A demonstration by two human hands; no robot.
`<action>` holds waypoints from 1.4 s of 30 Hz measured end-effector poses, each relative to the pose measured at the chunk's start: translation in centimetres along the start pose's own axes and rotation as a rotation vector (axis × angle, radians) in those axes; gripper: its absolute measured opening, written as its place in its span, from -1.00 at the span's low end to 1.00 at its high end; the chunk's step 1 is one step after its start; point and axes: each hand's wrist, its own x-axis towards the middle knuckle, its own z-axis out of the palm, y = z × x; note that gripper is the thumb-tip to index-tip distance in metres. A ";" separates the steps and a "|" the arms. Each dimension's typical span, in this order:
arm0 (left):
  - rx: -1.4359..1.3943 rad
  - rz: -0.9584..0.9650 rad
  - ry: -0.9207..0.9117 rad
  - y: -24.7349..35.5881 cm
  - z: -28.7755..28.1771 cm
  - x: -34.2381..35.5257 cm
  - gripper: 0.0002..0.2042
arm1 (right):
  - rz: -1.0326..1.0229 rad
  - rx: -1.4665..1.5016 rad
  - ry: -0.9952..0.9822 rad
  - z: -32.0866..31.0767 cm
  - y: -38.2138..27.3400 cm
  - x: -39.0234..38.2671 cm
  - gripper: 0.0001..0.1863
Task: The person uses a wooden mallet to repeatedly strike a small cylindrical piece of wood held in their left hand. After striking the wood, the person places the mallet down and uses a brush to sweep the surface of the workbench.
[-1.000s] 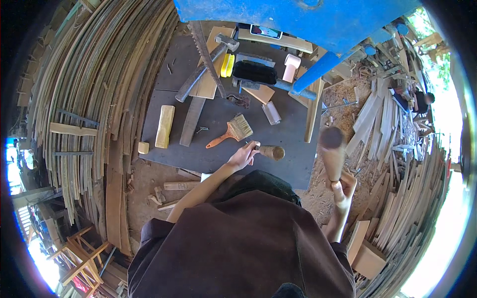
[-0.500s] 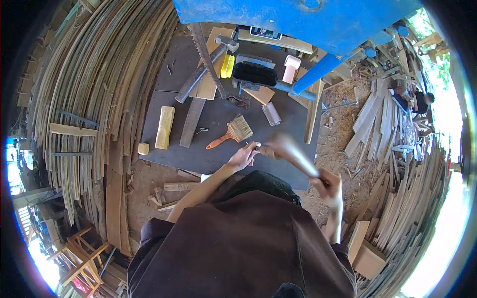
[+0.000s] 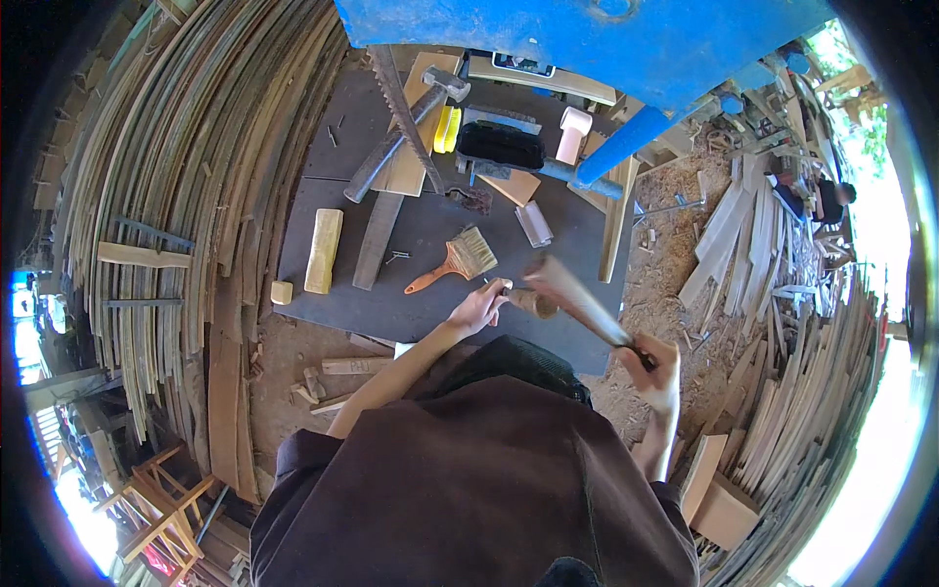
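My right hand (image 3: 653, 368) is closed round the narrow end of a long, club-shaped brown tool (image 3: 585, 309), whose wide end points up and left toward my left hand. My left hand (image 3: 477, 307) pinches a small piece at the near edge of the dark work table (image 3: 411, 318); my fingers partly hide it. Between that hand and the tool is a short, rounded brown piece (image 3: 533, 302); whether my left fingers hold it I cannot tell. Just beyond my left hand lies a flat paintbrush (image 3: 460, 259) with an orange-brown handle.
Wooden blocks (image 3: 324, 251) lie at the table's left. Farther off are a sledgehammer (image 3: 403, 137), a saw blade (image 3: 403, 112), a yellow brush (image 3: 446, 130) and a black tray (image 3: 501, 145). A blue metal machine part (image 3: 587, 44) overhangs the far side. Stacked boards (image 3: 196, 147) stand at left.
My right hand has shifted slightly right, and the tool's wide end has risen a little, showing less blur. My left hand stays nearly in place.
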 end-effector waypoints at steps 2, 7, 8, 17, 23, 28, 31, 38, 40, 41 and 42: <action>-0.001 0.026 0.025 -0.1 0.1 -0.2 -0.82 | -0.052 0.281 -0.017 -0.5 0.6 -0.6 -0.83; -0.004 0.044 0.022 -0.1 0.3 0.1 -0.82 | 0.112 0.296 -0.047 0.8 3.0 -1.2 -0.76; 0.006 0.042 0.026 -0.1 0.3 0.1 -0.82 | 0.155 0.151 -0.077 0.8 3.0 -0.8 -0.74; -0.002 0.053 0.012 0.5 0.0 0.0 -0.82 | 0.022 0.429 -0.020 1.4 1.6 -1.8 -0.69; -0.058 0.011 0.014 0.1 -0.1 0.0 -0.82 | 0.102 0.267 0.002 1.4 2.4 -1.5 -0.72; -0.030 0.060 0.014 0.0 0.2 0.0 -0.81 | 0.030 0.581 -0.072 1.5 2.6 -1.7 -0.62; 0.011 0.047 0.018 -0.1 0.1 -0.1 -0.81 | 0.117 0.184 -0.128 1.1 3.4 -0.7 -0.71; -0.042 0.026 0.028 -0.4 0.2 0.3 -0.82 | -0.184 0.667 -0.051 1.0 3.5 -1.9 -0.73; -0.050 0.050 0.045 -0.5 0.3 0.1 -0.82 | -0.020 0.415 -0.146 0.8 2.7 -1.1 -0.74; -0.053 0.062 0.054 -0.6 0.4 0.0 -0.82 | 0.060 0.288 -0.193 0.9 2.3 -0.7 -0.74; -0.035 0.053 0.039 -0.6 0.3 0.0 -0.82 | 0.082 0.147 -0.115 1.8 2.4 -0.5 -0.76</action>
